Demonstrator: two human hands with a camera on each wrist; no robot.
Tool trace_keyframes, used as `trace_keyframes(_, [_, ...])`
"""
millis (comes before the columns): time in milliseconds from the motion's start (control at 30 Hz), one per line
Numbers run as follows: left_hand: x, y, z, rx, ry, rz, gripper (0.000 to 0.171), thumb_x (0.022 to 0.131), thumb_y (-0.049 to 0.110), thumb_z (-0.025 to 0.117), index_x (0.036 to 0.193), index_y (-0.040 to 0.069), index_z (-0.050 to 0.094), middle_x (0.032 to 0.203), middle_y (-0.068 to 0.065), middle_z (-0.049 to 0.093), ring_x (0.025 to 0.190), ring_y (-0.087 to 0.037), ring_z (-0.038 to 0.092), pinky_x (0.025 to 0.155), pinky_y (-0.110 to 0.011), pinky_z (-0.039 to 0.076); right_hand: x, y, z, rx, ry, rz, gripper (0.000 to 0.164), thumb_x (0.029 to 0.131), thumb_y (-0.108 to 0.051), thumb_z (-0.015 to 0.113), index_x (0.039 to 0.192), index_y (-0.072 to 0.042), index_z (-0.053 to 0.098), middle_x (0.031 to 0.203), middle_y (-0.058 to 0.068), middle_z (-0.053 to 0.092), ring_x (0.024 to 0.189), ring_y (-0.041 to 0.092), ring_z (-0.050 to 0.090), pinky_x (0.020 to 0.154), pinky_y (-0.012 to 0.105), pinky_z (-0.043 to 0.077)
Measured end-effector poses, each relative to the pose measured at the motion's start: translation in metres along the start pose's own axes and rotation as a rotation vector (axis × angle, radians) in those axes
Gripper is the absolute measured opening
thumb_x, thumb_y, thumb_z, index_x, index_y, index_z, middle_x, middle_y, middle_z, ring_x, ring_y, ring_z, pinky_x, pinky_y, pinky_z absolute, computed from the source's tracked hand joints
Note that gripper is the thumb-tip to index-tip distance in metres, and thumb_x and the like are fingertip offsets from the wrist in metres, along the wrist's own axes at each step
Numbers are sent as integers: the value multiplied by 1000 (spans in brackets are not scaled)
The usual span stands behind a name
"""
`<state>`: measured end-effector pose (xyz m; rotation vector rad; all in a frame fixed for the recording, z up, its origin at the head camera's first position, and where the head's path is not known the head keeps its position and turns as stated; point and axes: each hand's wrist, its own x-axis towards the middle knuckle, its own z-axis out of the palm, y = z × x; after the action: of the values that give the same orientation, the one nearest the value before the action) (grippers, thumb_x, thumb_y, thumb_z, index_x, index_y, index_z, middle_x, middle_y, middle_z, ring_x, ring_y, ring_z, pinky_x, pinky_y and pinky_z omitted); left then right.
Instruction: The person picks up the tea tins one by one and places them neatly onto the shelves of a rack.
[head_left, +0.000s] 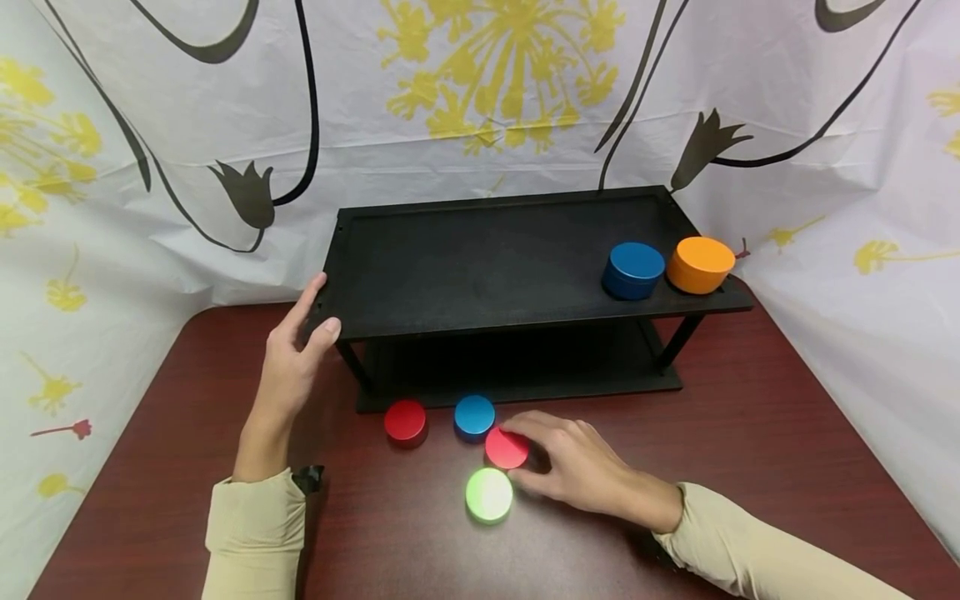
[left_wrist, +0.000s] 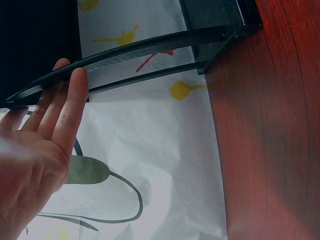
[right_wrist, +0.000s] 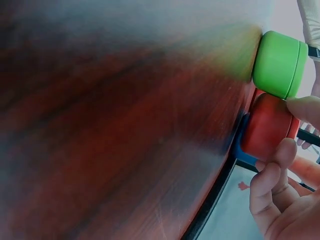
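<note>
1. Head view gives me 2 bare hands over a dark red table [head_left: 405, 550]: the right hand [head_left: 581, 467] comes in from the lower right with its fingers reaching left, thumb nearer me; the left hand [head_left: 288, 375] points away from me, up to the black rack [head_left: 480, 267]
2. Right fingers: partly bent, thumb and fingertips pinching the sides of the light red container [head_left: 506, 447]
3. Left fingers: mostly straight, thumb spread well apart, tips touching the rack's left end; I see nothing carried in them
4. That light red container is upright, lid facing up; it is a squat cylinder, so I read no long axis across the table, and its round axis runs vertically
5. I place it in front of the rack, between the blue container [head_left: 474, 415] and the green container [head_left: 489, 497], just beside both; the dark red container [head_left: 406, 422] stands apart to the left
6. Up on the rack's right end I see the dark blue container [head_left: 633, 272] and the orange container [head_left: 701, 267], side by side
</note>
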<state>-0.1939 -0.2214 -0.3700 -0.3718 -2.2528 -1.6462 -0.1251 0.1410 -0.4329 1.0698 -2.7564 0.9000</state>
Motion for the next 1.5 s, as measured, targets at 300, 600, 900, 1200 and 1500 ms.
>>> trace_keyframes(300, [0,1,-1,13,4,-11,55,99,18,56,152,28,44,155,6,40,140,-12,37,109,-20,31,2,-7,-13,24,-9,7,47,84,-35,78,126,-17,66,120,-6,65,75,11,59,62,19,47])
trace_keyframes(600, [0,0,0,-2,-1,-13,55,99,18,57,151,28,44,155,5,40,140,-12,37,108,-19,32,5,-16,-27,23,20,-31,46,84,-33,79,126,-18,66,119,-7,65,77,11,60,59,19,45])
trace_keyframes(900, [0,1,0,-7,1,-11,56,98,17,57,151,28,44,155,5,40,139,-12,38,107,-18,32,5,-22,-41,-6,70,-65,47,81,-32,81,124,-17,67,119,-8,65,81,5,58,57,17,44])
trace_keyframes(1200, [0,2,-1,-5,-2,-14,55,99,18,56,152,28,44,155,5,40,139,-13,38,107,-18,32,9,-29,-59,-9,118,-90,46,81,-29,81,123,-17,67,119,-7,65,68,0,50,53,15,41])
trace_keyframes(1500, [0,1,0,-12,-1,-14,55,99,17,56,152,28,44,155,4,40,137,-13,40,106,-18,33,14,-36,-78,-12,159,-124,48,80,-25,82,123,-15,67,120,-4,64,68,3,50,55,16,43])
